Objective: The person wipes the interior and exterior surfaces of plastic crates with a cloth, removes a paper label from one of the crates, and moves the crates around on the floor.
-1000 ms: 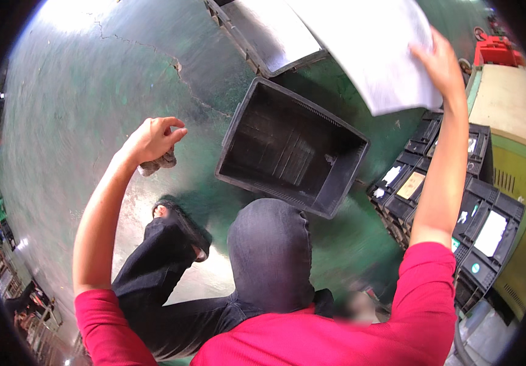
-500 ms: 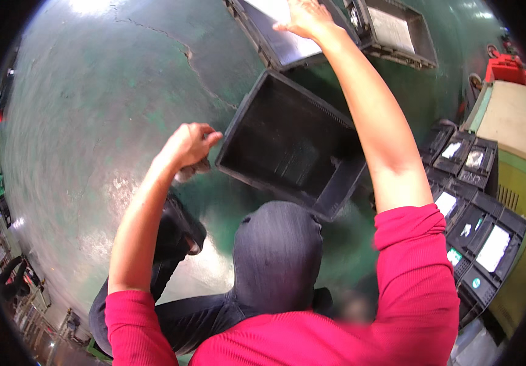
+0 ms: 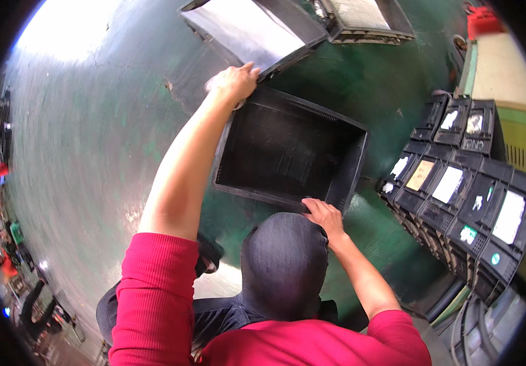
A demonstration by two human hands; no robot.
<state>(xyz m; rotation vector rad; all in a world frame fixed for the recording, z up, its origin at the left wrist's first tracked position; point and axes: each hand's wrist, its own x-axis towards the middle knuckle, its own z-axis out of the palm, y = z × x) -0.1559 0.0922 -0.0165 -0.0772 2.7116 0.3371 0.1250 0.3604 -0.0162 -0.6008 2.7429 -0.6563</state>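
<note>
An open black plastic crate (image 3: 290,146) rests on the green floor in front of my knee, and nothing shows inside it. At its far left corner is my left hand (image 3: 237,84), fingers curled round a pale, cloth-like thing (image 3: 213,82) that sticks out beside it. Most of that thing is hidden under the palm. My right hand (image 3: 326,218) grips the crate's near rim towards its right end, with the fingers over the edge. Just beyond my left hand stands another black crate (image 3: 312,38) holding a white sheet (image 3: 251,27).
A third black crate (image 3: 400,35) with a pale sheet stands at the far right. Stacked black boxes (image 3: 476,183) with labels line the right side, before a green and cream cabinet (image 3: 513,79). My bent knee (image 3: 284,265) is close to the near rim.
My right hand has come back from the far crate to the near rim of the empty one. My left hand has moved forward and right to its far left corner. The crate has turned slightly.
</note>
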